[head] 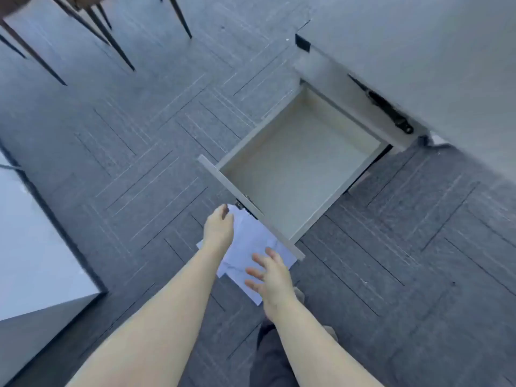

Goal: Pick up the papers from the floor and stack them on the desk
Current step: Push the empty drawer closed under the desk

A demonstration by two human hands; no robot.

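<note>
Grey carpet tiles (145,152) cover the floor, seen from above. An open drawer (296,169) juts out from a pale desk (418,51) at the right, and its inside looks bare. Dark chair legs (111,40) cross the top left corner, and a light surface (33,241) with a dark edge fills the lower left.

The papers (251,244) lie loose on the carpet just in front of the drawer's front panel, overlapping one another in an untidy spread. The left hand (219,229) reaches down to the far edge of the sheets, its fingers curled downward by their top corner; whether it already pinches a sheet cannot be told from this angle. The right hand (272,277) hovers over the near side of the spread with fingers splayed, holding nothing.

By the look of it, the task has barely begun: no sheet is visibly lifted, and nothing shows on the part of the desk in view. Gathering the sheets, raising them and stacking them on the desk all seem left to do.

Both hands and the drawer front cover part of the spread, so the number of sheets is unclear. The desk top runs out of the picture at the right. The whole view is somewhat blurred, and no print on the sheets can be read.
</note>
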